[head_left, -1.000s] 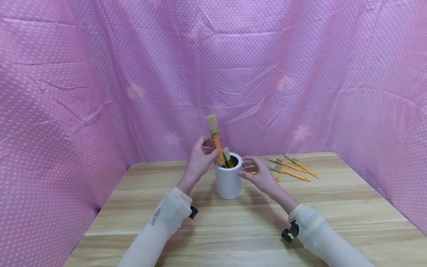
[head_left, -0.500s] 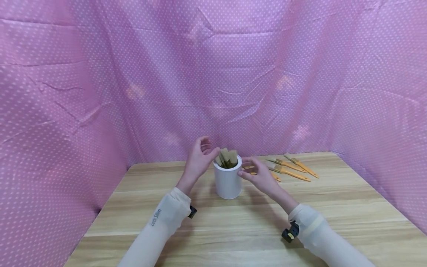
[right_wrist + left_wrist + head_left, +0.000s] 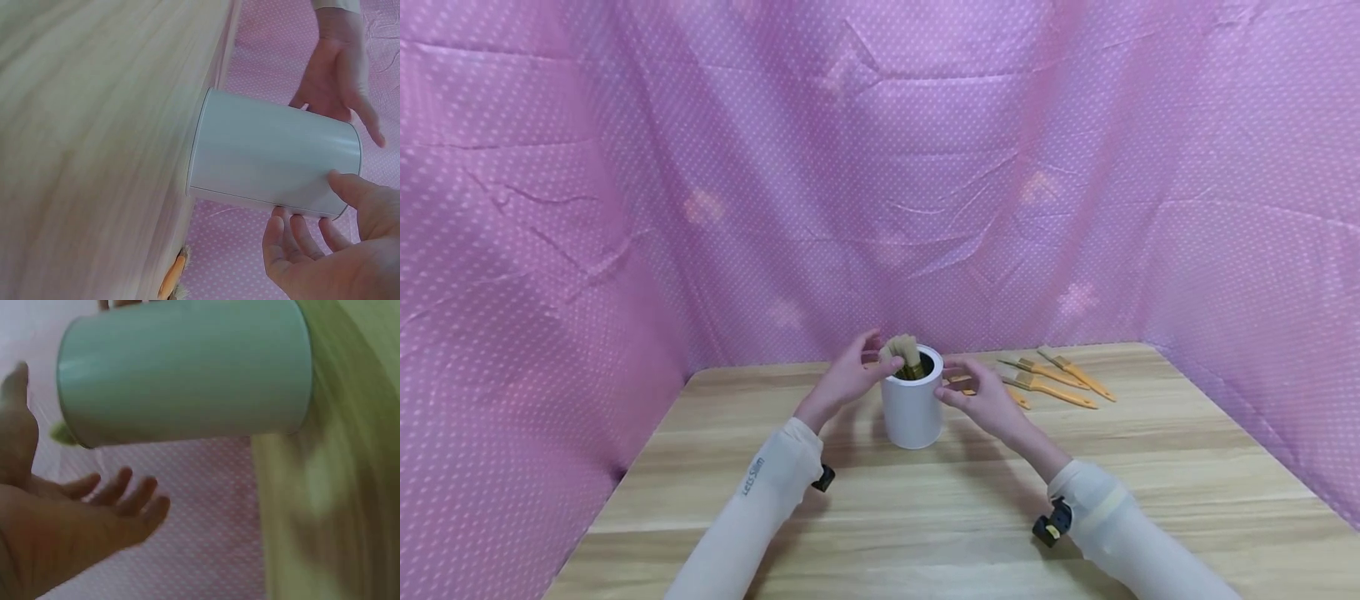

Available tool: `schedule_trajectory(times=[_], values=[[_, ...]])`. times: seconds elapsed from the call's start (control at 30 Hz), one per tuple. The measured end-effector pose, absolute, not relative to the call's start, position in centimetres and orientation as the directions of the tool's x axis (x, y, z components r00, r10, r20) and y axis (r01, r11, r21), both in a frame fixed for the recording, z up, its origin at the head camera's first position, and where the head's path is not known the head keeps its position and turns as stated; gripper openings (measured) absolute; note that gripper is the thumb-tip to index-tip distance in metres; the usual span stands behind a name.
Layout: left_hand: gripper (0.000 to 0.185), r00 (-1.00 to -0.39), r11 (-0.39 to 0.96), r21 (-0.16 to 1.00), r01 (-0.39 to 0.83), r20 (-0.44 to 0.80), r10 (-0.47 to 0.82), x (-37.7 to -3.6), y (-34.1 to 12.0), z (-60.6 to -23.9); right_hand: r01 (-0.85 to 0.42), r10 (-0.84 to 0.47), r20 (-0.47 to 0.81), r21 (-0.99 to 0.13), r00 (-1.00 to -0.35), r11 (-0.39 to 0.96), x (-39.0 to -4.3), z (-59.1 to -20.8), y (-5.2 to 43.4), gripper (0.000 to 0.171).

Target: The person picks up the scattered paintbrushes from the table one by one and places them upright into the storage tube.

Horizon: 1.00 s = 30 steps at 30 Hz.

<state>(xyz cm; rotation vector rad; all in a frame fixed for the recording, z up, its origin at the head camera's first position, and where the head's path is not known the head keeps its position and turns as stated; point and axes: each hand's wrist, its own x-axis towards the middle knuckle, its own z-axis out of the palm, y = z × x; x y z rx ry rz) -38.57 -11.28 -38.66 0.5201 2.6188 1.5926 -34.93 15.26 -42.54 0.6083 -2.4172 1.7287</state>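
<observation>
Head view brushes (image 3: 906, 354) in white cup (image 3: 912, 408), wrist views only cup wall, hands open, empty

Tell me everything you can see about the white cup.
The cup is a plain white cylinder, smooth, maybe plastic or metal. It stands upright on the wooden table, open at the top. Several brushes stand inside, bristles up. The right hand touches its rim with the thumb; the left hand is at the rim on the other side.
</observation>
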Motion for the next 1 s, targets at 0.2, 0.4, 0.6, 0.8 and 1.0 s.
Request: schedule_trajectory(times=[0.2,0.4,0.6,0.8,1.0], values=[[0.106,-0.908,0.339,0.887,0.315,0.178,0.379,-39.6,-12.1,-40.2,-0.369,-0.266,0.301,-0.892,-0.916,0.261,-34.9,-42.8,14.9,0.056],[0.113,-0.898,0.327,0.894,0.307,0.158,0.411,-39.5,-11.8,-40.3,-0.352,-0.246,0.289,-0.896,-0.925,0.271,-34.8,-42.6,15.1,0.050],[0.107,-0.882,0.301,0.898,0.320,0.166,0.442,-39.6,-11.4,-40.4,-0.336,-0.291,0.263,-0.910,-0.920,0.242,-34.4,-41.9,16.3,0.045],[0.101,-0.881,0.299,0.897,0.326,0.174,0.439,-39.5,-12.0,-40.3,-0.310,-0.284,0.223,-0.897,-0.933,0.315,-34.7,-40.5,19.8,0.044],[0.102,-0.882,0.294,0.899,0.324,0.175,0.437,-39.2,-12.4,-40.7,-0.319,-0.228,0.240,-0.841,-0.944,0.436,-36.3,-40.4,25.0,0.043]])
